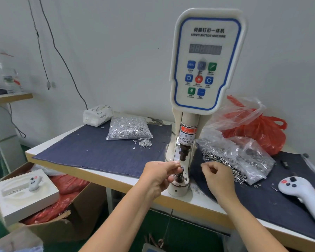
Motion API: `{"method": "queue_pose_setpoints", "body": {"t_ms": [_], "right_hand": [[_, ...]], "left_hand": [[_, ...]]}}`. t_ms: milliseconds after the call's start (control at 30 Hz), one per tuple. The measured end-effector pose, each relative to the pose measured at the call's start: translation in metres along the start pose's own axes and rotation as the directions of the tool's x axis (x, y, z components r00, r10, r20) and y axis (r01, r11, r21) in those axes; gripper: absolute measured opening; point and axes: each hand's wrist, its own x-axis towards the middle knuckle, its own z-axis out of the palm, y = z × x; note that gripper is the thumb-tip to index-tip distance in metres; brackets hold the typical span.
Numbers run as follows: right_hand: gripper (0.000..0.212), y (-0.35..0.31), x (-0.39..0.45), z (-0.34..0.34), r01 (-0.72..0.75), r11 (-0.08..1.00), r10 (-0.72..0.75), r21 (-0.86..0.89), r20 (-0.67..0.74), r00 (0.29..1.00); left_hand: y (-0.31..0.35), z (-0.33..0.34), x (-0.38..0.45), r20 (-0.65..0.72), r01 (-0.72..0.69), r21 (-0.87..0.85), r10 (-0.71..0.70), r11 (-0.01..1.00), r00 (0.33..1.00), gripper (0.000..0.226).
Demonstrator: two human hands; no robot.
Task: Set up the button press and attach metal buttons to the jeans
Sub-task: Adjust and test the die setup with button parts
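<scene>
— Plain white wall, cables hanging down it, and a worktop (pixel 102 176) covered in dark denim cloth (pixel 98 148). Where have they got to?

— Setup, I'd say. The servo button machine (pixel 206 59) stands at the front edge, its display dim. The left hand (pixel 157 176) is at the lower die (pixel 180 171), fingers curled and pinching the small dark part on top of the post, as if seating or turning it.

— And the right hand (pixel 217 177)?

— Just beside the machine's base, fingers loosely curled. Whether there's anything small between the fingertips, I can't tell from here.

— Any buttons on yet?

— None that I can see. No jeans under the upper punch (pixel 183 151) either, only the flat cloth. The supplies are waiting: a clear bag of silver tacks (pixel 128 128) to the left with a few spilled beside it, and an open bag of metal buttons (pixel 244 160) to the right, close to the right hand.

— So most of it's left.

— By my reckoning: finish the die, load a tack and button, bring the jeans in, then press.
</scene>
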Motion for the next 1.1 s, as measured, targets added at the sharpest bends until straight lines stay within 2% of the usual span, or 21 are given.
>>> {"method": "queue_pose_setpoints", "body": {"t_ms": [167,367,533,667,1100], "right_hand": [[0.014,0.033,-0.001,0.005,0.102,0.989,-0.103,-0.103,0.0,0.995],[0.011,0.039,-0.001,0.006,0.149,0.982,-0.152,-0.117,-0.014,0.988],[0.011,0.04,-0.002,0.006,0.157,0.982,-0.16,-0.1,-0.025,0.987],[0.01,0.042,-0.001,0.006,0.16,0.981,-0.163,-0.11,-0.023,0.986],[0.011,0.042,-0.001,0.006,0.177,0.978,-0.18,-0.109,-0.021,0.983]], "left_hand": [[0.006,0.002,0.0,0.05,0.122,-0.102,-0.117,0.987,0.992,0.013],[0.009,0.0,-0.002,0.06,0.192,-0.153,-0.185,0.969,0.981,0.01],[0.01,-0.002,-0.002,0.124,0.264,-0.168,-0.245,0.95,0.962,0.026],[0.01,-0.001,-0.004,0.184,0.282,-0.184,-0.249,0.942,0.951,0.031],[0.011,0.001,-0.005,0.2,0.263,-0.239,-0.218,0.935,0.955,0.034]]}}
